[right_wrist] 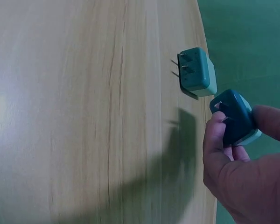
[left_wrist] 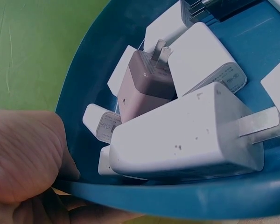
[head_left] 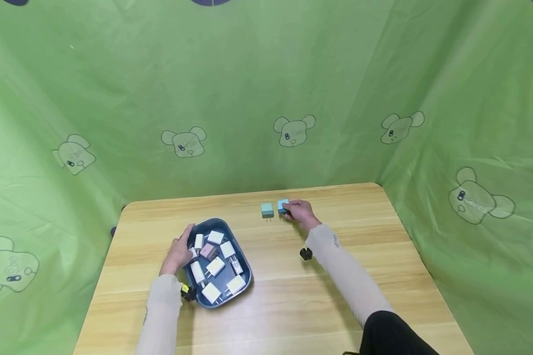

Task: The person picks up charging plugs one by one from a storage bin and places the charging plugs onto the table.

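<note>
Green curtain (head_left: 240, 98) backs the wooden table (head_left: 280, 310), where a blue tray (head_left: 221, 282) sits at nine o'clock from the middle. The left hand (head_left: 177, 252) grips its wall at the tray's ten o'clock, thumb inside and fingers outside, probably to steady it. The right hand (head_left: 301, 212), at two o'clock from the tray, pinches a blue charger (head_left: 283, 204) between thumb and fingers, by its sides, seemingly so the prongs stay free. A green charger (head_left: 267, 210) stands at its nine o'clock, prongs likewise toward six, as if aligned. The tray holds white chargers (head_left: 215, 266) and one pink charger (head_left: 208, 251). Whether the blue one touches the table I cannot tell; labels are unreadable, and the left wrist view crops several chargers.
</note>
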{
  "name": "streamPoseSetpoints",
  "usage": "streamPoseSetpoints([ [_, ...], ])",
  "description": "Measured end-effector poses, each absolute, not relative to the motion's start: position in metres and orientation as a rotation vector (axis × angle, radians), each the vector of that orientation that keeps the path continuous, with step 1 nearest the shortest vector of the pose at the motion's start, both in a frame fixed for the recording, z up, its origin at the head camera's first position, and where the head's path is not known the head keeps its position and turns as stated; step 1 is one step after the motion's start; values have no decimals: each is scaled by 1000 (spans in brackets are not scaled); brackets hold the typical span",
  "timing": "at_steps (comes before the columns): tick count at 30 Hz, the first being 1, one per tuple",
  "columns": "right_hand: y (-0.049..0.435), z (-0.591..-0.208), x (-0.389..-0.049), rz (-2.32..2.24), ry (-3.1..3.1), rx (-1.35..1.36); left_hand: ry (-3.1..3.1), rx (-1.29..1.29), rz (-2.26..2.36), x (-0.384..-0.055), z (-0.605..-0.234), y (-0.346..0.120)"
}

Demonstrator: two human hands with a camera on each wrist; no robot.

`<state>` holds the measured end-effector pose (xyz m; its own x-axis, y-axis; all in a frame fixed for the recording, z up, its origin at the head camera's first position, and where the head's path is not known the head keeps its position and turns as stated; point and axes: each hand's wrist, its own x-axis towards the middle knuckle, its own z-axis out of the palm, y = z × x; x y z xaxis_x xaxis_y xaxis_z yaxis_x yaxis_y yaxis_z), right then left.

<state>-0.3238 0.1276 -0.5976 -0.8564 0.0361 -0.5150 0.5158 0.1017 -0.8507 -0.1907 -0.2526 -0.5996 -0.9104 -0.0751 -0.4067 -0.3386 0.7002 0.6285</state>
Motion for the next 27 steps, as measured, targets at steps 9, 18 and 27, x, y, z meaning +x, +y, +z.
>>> streamPoseSetpoints([
  [9, 129, -602, -324, -1783, 2061, 547, 2572, -315, 1041, -190, -599, -251],
  [18, 133, -605, -325, -1730, 2104, 554, 2589, -311, 1024, -190, -601, -251],
  [27, 132, -609, -325, -1713, 2120, 552, 2574, -325, 1053, -191, -603, -253],
])
